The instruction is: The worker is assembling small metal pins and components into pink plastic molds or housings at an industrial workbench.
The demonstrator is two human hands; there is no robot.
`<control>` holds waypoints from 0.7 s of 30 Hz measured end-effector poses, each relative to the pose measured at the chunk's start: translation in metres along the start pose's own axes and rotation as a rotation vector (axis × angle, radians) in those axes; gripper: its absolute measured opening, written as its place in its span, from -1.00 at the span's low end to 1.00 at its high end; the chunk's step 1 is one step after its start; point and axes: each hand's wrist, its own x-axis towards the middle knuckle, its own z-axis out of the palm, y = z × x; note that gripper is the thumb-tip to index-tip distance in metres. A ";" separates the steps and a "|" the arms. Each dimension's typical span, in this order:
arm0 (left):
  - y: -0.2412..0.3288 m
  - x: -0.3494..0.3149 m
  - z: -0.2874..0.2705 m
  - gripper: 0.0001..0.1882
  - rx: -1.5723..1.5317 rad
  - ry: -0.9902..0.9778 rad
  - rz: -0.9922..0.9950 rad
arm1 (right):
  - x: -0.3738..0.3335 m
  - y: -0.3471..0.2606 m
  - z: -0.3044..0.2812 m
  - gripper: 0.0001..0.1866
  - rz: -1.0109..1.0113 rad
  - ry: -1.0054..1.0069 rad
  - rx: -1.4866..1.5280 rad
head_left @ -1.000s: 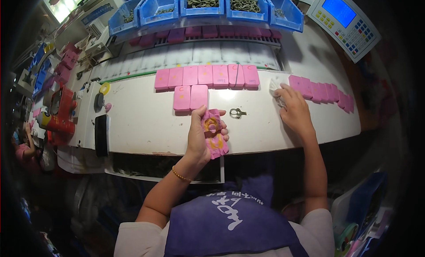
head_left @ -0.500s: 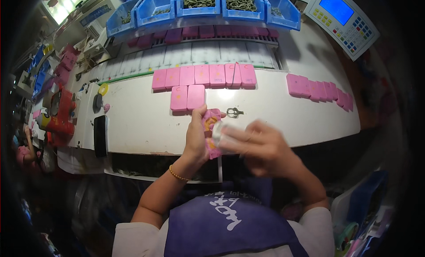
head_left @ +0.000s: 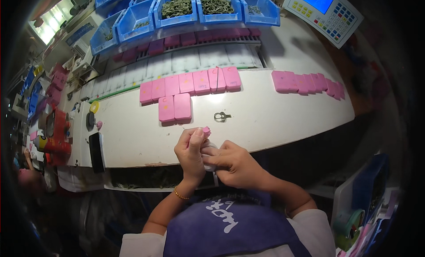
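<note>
My left hand is closed round a pink rubber mould piece; only its top end shows above the thumb. In my right hand the fingers grip a white cloth pad, which is pressed against the palm side of my left hand. Most of the pink piece is hidden by the fingers and the pad. Just beyond my hands, a small metal clamp with a ring lies on the white table. Two pink blocks stand side by side to the left of it.
A row of pink blocks lies behind the pair, with more pink blocks at the right. Blue bins with metal parts stand at the back. A keypad device sits back right, a black phone at the left edge.
The pink mould's orange-marked inner face showed before and is now covered. My right hand has brought the white pad in against it. Both hands are closer to my body, and the view has shifted.
</note>
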 end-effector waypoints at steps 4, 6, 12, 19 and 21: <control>0.002 -0.002 -0.001 -0.67 0.048 -0.021 -0.049 | -0.001 -0.001 -0.008 -0.49 0.069 -0.060 0.086; 0.002 0.001 -0.001 -0.67 0.006 -0.046 -0.092 | 0.003 0.004 -0.029 -0.47 0.030 -0.104 0.184; 0.010 0.024 -0.005 -0.54 -0.285 -0.016 -0.398 | -0.010 0.023 -0.098 -0.32 0.033 0.272 -0.462; 0.014 0.014 0.009 -0.54 -0.454 -0.063 -0.614 | 0.004 0.015 -0.027 -0.01 -0.098 0.147 -0.092; 0.007 0.008 0.009 -0.50 -0.412 -0.088 -0.587 | 0.008 0.020 -0.018 -0.09 -0.074 0.196 0.027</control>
